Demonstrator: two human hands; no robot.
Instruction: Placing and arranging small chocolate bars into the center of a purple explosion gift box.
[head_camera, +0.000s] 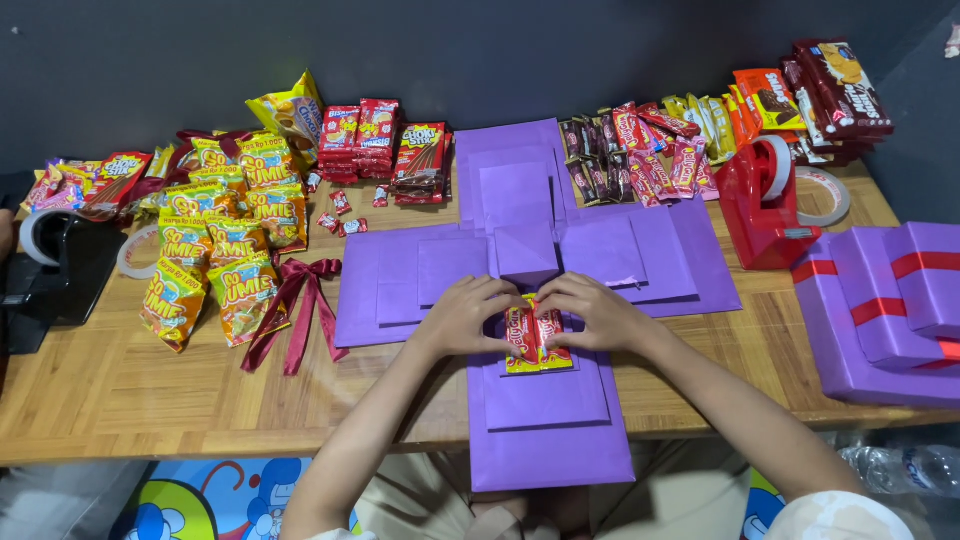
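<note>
A purple cross-shaped unfolded paper box (545, 400) lies flat at the table's front middle, with a small purple cube (525, 250) at its centre. Two small red-and-yellow snack packets (535, 340) rest side by side on the near flap. My left hand (462, 315) presses the left packet's edge with curled fingers. My right hand (590, 310) holds the right packet's edge the same way. Both hands meet just in front of the cube.
Orange-and-yellow snack bags (225, 250) and a dark red ribbon bow (300, 300) lie left. Red packets (375, 135) and candy bars (640, 150) line the back. A red tape dispenser (762, 205) stands right, purple lids with red ribbon (885, 310) beside it. A black dispenser (55, 265) sits far left.
</note>
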